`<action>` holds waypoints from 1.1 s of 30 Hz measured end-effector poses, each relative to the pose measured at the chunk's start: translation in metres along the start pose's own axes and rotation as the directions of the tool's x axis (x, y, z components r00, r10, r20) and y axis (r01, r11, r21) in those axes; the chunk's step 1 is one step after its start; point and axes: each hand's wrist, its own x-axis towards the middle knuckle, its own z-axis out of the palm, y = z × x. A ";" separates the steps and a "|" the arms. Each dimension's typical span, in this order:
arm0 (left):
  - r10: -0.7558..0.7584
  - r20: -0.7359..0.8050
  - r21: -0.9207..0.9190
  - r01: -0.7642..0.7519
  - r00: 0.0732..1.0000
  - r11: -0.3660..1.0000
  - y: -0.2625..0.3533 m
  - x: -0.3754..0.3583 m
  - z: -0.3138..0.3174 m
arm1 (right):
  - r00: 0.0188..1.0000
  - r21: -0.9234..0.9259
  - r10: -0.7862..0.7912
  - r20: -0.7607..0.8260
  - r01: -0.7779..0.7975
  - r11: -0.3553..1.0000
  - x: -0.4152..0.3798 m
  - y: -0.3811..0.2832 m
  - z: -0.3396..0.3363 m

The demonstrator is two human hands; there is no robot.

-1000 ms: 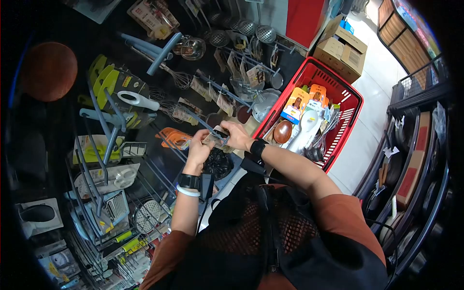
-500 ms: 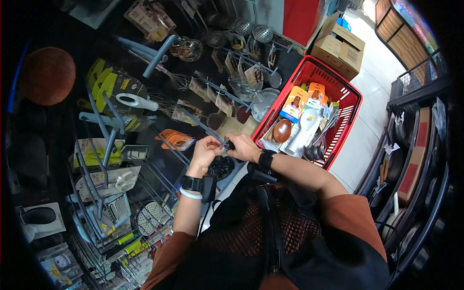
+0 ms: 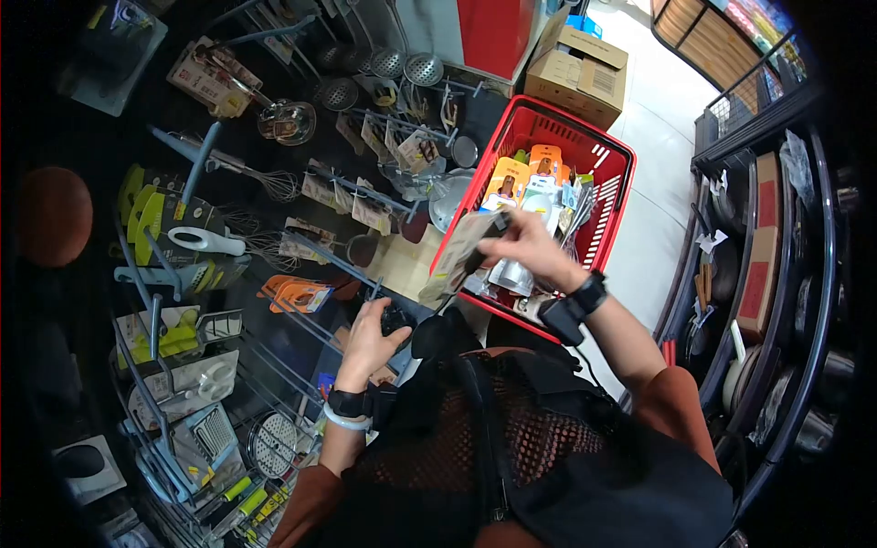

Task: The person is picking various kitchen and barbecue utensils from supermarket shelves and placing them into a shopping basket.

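Observation:
My right hand [image 3: 534,251] grips a flat carded package [image 3: 459,251] by its dark upper end, tilted over the near-left rim of a red shopping basket [image 3: 523,123]. My left hand [image 3: 365,340] is held beside the end of a display hook, thumb and fingers apart and nothing in them. A dark rounded item [image 3: 395,320] shows just behind that hand. Inside the basket lie orange carded packages [image 3: 507,183], a shiny rounded metal item [image 3: 512,276] and several metal utensils, partly hidden by my right hand.
Display hooks on the left carry whisks [image 3: 274,185], graters [image 3: 272,445], skimmers [image 3: 423,69] and orange packs [image 3: 297,294]. A cardboard box [image 3: 577,82] stands beyond the basket. Cookware racks [image 3: 772,256] line the right, across a white tiled floor [image 3: 653,155].
My hands were together at the hook; now they are apart. My right hand has moved toward the basket with the carded package, while my left has opened and stays near the hook.

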 end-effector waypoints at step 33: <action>0.192 0.681 -0.620 0.417 0.707 0.664 0.077 0.139 0.108 | 0.868 -0.655 0.188 -0.459 -0.474 0.588 -0.030 0.084 -0.021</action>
